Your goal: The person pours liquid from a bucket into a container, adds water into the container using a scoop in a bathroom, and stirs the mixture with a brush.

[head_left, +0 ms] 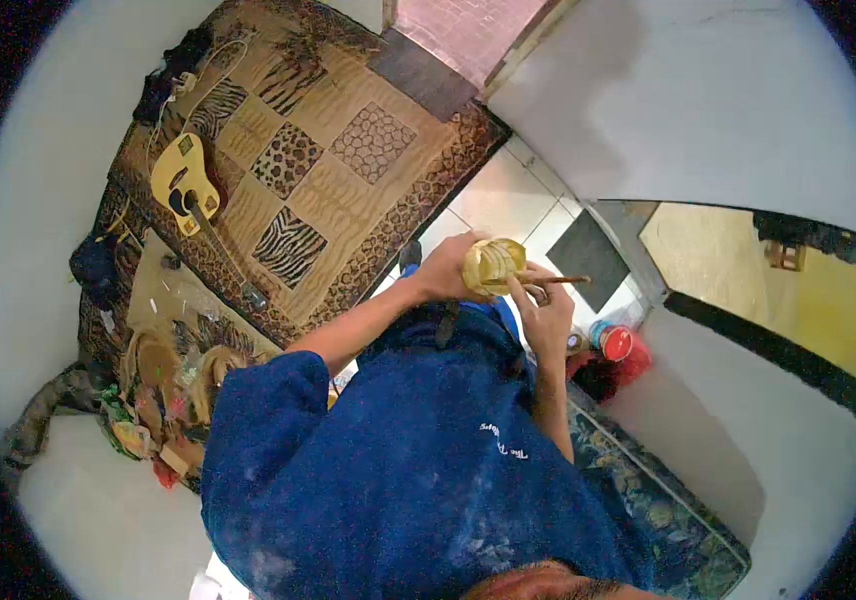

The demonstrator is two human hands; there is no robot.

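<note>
My left hand [443, 268] wraps round the side of a yellow rounded piece [495, 262], shaped like a small bowl or cup with pale lines on it. In my right hand [546, 305] is a slim brown paintbrush [566, 279], pinched near the yellow piece, its handle pointing off to the right. The brush tip lies at the piece's right side; whether it touches cannot be made out. Both hands are together in front of my waist, above the blue shirt [398, 450].
A guitar [190, 185] lies on the patterned rug [348, 200] at the left. Below it is a pile of mixed craft scraps [163, 380]. Red-topped tub [615, 343] stands right of my hands, near a floral mattress [648, 480]. A mirror [768, 280] leans at the right wall.
</note>
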